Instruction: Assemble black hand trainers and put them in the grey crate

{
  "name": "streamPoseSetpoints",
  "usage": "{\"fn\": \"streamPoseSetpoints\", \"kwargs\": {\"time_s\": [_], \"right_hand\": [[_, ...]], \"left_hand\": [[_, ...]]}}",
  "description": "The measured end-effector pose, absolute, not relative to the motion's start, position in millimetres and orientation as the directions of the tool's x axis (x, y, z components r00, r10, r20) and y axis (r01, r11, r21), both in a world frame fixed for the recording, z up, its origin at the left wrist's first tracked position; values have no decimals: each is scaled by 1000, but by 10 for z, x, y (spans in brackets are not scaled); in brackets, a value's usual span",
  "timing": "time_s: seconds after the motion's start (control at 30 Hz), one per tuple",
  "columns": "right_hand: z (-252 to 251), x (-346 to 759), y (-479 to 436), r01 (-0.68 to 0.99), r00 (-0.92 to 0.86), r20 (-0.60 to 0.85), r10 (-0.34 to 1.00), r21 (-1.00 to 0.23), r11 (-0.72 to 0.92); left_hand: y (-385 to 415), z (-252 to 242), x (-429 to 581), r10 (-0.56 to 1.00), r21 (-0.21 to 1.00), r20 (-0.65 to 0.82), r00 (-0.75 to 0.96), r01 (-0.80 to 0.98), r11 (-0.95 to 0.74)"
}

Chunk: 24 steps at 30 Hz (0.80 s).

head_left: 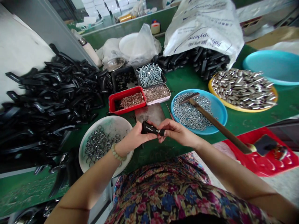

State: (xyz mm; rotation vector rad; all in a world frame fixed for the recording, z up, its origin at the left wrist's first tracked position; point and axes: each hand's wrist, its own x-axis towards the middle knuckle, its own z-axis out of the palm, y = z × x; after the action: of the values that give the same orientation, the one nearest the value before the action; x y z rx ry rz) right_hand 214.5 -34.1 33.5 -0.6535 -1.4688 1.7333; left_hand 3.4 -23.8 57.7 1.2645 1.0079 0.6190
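Observation:
My left hand [130, 140] is closed around a short black handle-like part [149, 127] with pale lettering on its side. At the right end of that part, my right hand [178, 132] pinches a small black piece [162, 133]. A bit of bright metal shows between the two; whether they are joined I cannot tell. Both hands are above the green bench, just in front of a flat metal plate [153, 114]. Below my left wrist stands a white bowl [84, 140] with metal rings [101, 141] in it.
A hammer [217, 126] lies across a blue basin [223, 116] of nuts. Behind my hands are a red tray [113, 104] of copper-coloured pins and a tray of screws [149, 75]. Black handles [53, 93] are heaped at left; metal sleeves [243, 87] fill a yellow basin [245, 109].

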Motion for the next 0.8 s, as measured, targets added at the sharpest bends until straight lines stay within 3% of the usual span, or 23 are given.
{"fn": "streamPoseSetpoints", "kwargs": {"time_s": [0.07, 0.27, 0.5, 0.63, 0.8], "right_hand": [[319, 2127, -330, -267, -580, 71, 811, -958, -107], [315, 2071, -369, -206, -470, 104, 876, -978, 6], [390, 2046, -417, -68, -466, 86, 881, -996, 62], [396, 2009, -423, -189, -516, 14, 857, -977, -98], [372, 1897, -437, -402, -486, -31, 873, -880, -255]], "left_hand": [[-268, 553, 79, 870, 977, -213, 444, 84, 197], [-286, 490, 174, 913, 976, -156, 376, -82, 201], [-324, 503, 203, 900, 904, -288, 327, -218, 368], [-335, 508, 201, 903, 944, -195, 383, -178, 279], [-328, 467, 199, 963, 979, -165, 214, -84, 186]]}}
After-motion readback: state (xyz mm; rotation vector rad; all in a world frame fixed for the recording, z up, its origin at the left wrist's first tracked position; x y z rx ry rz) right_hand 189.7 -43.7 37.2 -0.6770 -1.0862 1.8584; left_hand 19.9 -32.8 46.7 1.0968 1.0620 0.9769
